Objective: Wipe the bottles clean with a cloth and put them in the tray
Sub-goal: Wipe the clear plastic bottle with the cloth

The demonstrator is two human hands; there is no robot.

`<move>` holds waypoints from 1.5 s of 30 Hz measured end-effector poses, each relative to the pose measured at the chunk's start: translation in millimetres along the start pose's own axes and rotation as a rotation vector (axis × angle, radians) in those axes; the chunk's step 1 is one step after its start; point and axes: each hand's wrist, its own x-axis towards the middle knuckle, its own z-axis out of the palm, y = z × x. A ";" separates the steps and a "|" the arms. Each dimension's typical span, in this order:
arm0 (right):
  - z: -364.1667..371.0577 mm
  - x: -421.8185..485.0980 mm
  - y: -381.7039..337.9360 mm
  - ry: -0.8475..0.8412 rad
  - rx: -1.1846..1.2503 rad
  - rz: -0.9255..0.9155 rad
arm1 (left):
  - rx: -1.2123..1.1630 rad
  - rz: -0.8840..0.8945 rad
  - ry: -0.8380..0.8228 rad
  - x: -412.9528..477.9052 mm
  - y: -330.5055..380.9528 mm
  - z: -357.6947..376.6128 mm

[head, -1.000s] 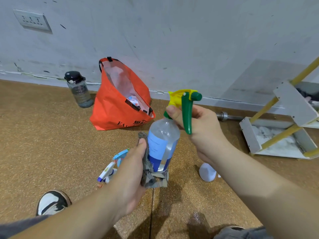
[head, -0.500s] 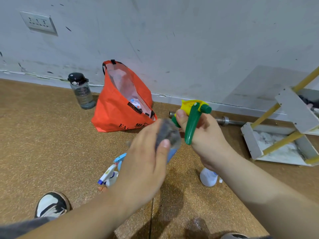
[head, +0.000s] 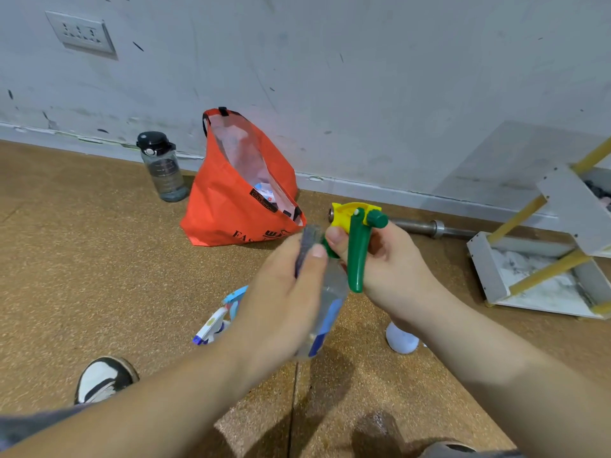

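Above the cork floor (head: 99, 259), close to its wall edge, my right grip (head: 390, 266) is clamped on the neck of the spray bottle (head: 332, 302), thumb just beside the green trigger (head: 357, 256). My left grip (head: 281, 292) is clamped on the grey cloth (head: 309, 239), pressing it against the bottle's body. At the floor's right edge stands the white tray (head: 486, 269), well apart from the bottle.

Forearms in from 7 and 5 o'clock; left hand (head: 284, 292) wraps the cloth (head: 306, 241) against the spray bottle (head: 334, 289), right hand (head: 393, 262) at its 2 o'clock grips the neck.
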 end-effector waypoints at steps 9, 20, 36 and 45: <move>-6.6 6.5 -5.6 0.164 0.025 0.041 | -0.451 -0.659 -0.266 1.3 -30.9 -4.1; -31.7 15.7 -12.7 0.224 0.184 0.231 | -0.393 -0.631 -0.072 3.3 -18.0 -3.7; -4.4 2.5 -10.5 0.171 0.182 0.251 | 0.010 0.104 -0.271 11.9 5.0 -23.8; 3.9 -8.3 -16.0 0.052 0.123 0.125 | 0.020 0.125 -0.171 8.4 -9.0 -15.0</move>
